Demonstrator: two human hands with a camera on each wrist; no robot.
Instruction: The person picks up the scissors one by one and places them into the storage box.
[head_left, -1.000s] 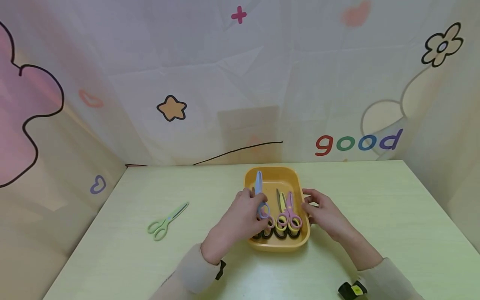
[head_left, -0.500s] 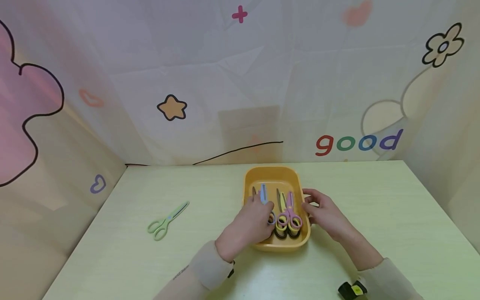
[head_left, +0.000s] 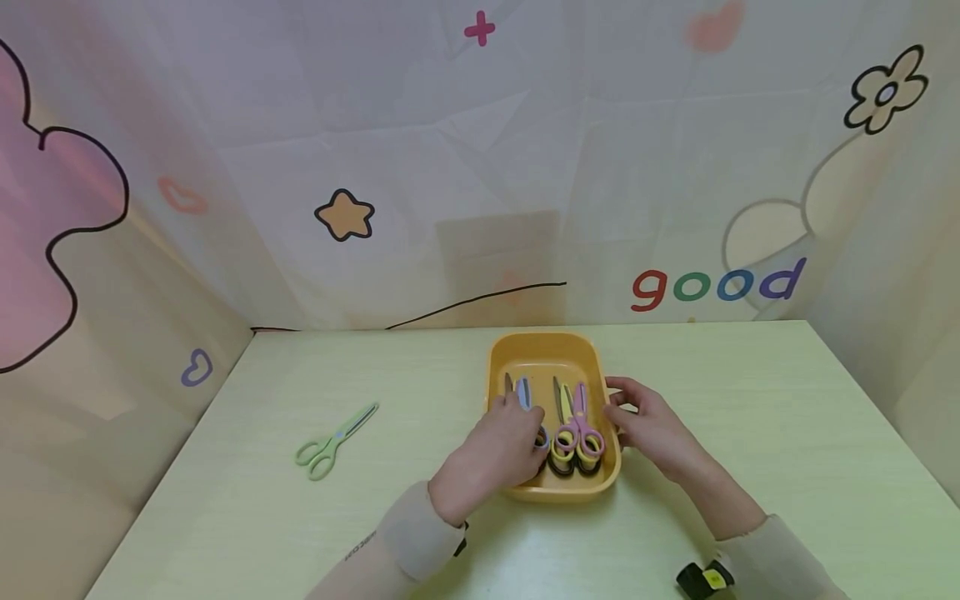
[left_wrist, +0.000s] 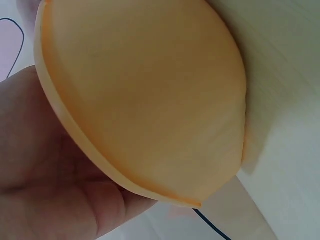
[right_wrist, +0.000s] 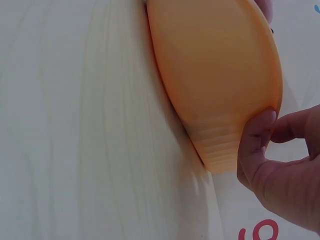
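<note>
A yellow-orange plastic tray point(head_left: 558, 493) stands on the table with several scissors lying in it. My left hand point(head_left: 491, 442) reaches over its near left side and holds a pair of blue scissors point(head_left: 523, 393), their blades showing past the fingers; the palm hides most of the handles. To the right lie pink scissors point(head_left: 577, 427) on top of yellow ones point(head_left: 566, 403). The right hand point(head_left: 652, 423) grips the tray's right rim; the right wrist view has its thumb and fingers point(right_wrist: 257, 140) pinching the edge. In the left wrist view the tray's outer wall point(left_wrist: 150, 100) hides the fingertips.
Green scissors point(head_left: 335, 442) lie by themselves on the pale table point(head_left: 247, 517), left of the tray. A printed cloth backdrop point(head_left: 405, 108) rises behind the table and at both sides. A black strap device point(head_left: 703, 581) sits at the right sleeve.
My left hand has lowered the blue scissors into the tray's left side, and their blades have since shifted slightly left and down. The right hand stays on the rim.
</note>
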